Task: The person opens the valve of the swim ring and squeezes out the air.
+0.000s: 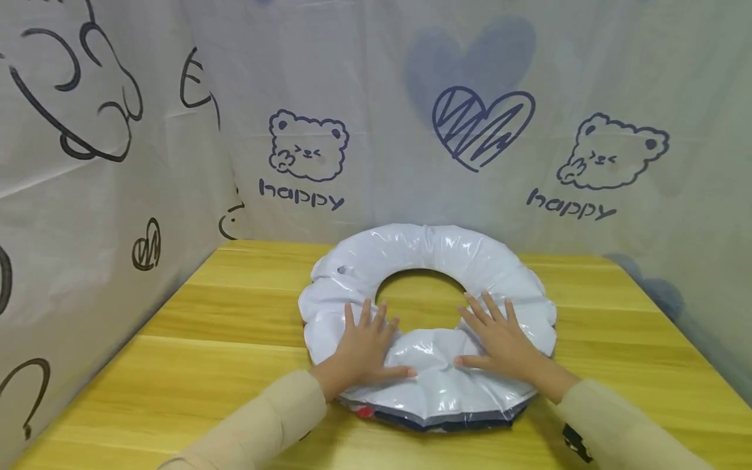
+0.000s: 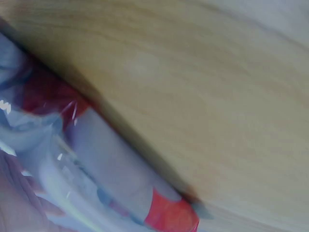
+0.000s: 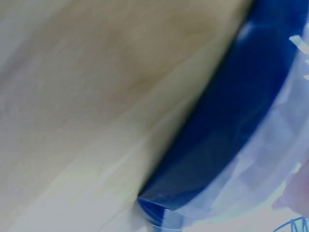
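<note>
A white inflatable swim ring (image 1: 429, 378) lies on the wooden table, wrinkled along its top, with a small valve (image 1: 345, 269) at its upper left. Fingers spread, my left hand (image 1: 365, 346) presses on the near left part of the ring. My right hand (image 1: 499, 343) lies likewise on the near right part, its thumb pointing toward the left thumb. In the left wrist view the ring's side (image 2: 111, 154) shows red and pale patches. Dark blue covers the side of the ring (image 3: 227, 106) in the right wrist view.
The yellow wood-grain table (image 1: 223, 313) extends to both sides of the ring. Behind it hangs a white cloth backdrop (image 1: 388, 163) with bear and heart drawings, and another cloth wall (image 1: 88, 196) stands at the left.
</note>
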Demonstrator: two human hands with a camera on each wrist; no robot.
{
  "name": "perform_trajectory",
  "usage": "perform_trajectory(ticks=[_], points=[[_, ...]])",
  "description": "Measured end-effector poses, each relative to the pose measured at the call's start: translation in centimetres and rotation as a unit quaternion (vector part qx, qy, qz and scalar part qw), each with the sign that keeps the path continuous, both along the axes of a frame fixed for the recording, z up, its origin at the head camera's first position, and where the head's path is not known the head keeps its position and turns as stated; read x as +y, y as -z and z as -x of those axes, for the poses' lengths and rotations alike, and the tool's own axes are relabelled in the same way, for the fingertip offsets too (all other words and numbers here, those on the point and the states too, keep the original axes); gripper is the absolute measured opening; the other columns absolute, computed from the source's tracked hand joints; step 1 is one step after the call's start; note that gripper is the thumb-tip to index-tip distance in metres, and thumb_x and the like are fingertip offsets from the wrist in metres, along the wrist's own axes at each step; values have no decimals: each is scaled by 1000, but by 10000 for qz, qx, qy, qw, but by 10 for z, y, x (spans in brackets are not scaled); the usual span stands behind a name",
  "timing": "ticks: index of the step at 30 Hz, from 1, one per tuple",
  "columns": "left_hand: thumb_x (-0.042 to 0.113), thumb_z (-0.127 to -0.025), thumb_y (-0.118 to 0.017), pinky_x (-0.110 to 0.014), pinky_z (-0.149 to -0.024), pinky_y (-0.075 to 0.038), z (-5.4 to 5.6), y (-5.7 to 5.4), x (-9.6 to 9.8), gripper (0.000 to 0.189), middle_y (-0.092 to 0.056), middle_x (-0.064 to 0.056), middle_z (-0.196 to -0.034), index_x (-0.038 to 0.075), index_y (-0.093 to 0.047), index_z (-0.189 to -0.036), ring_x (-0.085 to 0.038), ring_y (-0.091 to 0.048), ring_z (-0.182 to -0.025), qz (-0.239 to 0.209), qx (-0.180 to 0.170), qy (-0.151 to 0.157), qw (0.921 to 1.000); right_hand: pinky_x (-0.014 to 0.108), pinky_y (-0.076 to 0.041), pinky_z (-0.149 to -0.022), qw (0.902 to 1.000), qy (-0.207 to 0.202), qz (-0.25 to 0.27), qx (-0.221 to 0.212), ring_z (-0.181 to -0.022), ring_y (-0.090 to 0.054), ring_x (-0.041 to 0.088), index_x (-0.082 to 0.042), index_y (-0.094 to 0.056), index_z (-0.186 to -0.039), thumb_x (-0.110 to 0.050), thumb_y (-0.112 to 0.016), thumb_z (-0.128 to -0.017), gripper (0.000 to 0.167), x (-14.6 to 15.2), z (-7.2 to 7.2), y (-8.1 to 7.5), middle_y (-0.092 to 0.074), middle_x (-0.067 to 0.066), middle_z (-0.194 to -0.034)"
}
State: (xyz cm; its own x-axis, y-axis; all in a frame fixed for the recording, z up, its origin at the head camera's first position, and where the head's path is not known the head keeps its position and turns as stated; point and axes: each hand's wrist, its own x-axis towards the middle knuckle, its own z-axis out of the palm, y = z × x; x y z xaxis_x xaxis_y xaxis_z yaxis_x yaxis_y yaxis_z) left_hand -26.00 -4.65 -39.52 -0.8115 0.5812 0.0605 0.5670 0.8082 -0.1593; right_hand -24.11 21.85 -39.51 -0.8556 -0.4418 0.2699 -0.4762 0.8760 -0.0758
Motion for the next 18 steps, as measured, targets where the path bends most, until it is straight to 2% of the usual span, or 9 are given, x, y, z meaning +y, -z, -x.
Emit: perform_trajectory(ticks=[2,4,7,11,15,18], points=[[81,-76,-37,-67,-106,-16,-3,-3,-3,96,-21,-16,-154,14,-30,-146,-44,-18,-140,-140,-75,386,9991,66,-8,-107,9983,-314,388,-316,-140,-13,45,-1,-36,-141,-52,-61,-81,82,-3,-5,-4,-22,21,-152],[78,-77,-40,-64,-108,-14,-6,-5,-5,97,-17,-15,-155,13,-25,-148,-41,-15,-141,-244,-339,723,9965,63,-10,-108,9946,-641,636,-503,-141,-10,42,-1,-33,-142,-51,-58,-85,81,-7,-11,-5,-19,22,-152],[76,-77,-45,-62,-110,-12,-11,-3,-7,102,-12,-15,-156,11,-16,-149,-39,-13,-142,-298,-640,1068,9918,63,-13,-108,9906,-1085,637,-540,-141,-10,41,0,-26,-145,-57,-51,-86,85,-13,-20,0,-16,24,-153],[75,-78,-46,-60,-111,-12,-15,6,-7,104,-8,-15,-156,9,-9,-150,-37,-13,-142,-224,-817,1149,9898,65,-11,-106,9870,-1349,490,-726,-139,-11,45,-1,-20,-147,-62,-47,-86,90,-21,-28,10,-15,24,-153],[75,-78,-45,-59,-111,-13,-16,11,-4,104,-7,-14,-156,8,-10,-150,-36,-14,-142,-37,-845,1117,9901,68,-5,-105,9849,-1258,420,-1116,-139,-9,47,-4,-18,-148,-57,-52,-86,89,-27,-31,16,-13,22,-154],[76,-77,-44,-59,-111,-12,-17,13,-2,104,-7,-13,-156,9,-12,-150,-36,-14,-143,88,-796,1056,9912,68,-3,-105,9849,-1206,280,-1210,-140,-9,46,-4,-18,-148,-55,-52,-86,87,-29,-31,19,-13,21,-154]])
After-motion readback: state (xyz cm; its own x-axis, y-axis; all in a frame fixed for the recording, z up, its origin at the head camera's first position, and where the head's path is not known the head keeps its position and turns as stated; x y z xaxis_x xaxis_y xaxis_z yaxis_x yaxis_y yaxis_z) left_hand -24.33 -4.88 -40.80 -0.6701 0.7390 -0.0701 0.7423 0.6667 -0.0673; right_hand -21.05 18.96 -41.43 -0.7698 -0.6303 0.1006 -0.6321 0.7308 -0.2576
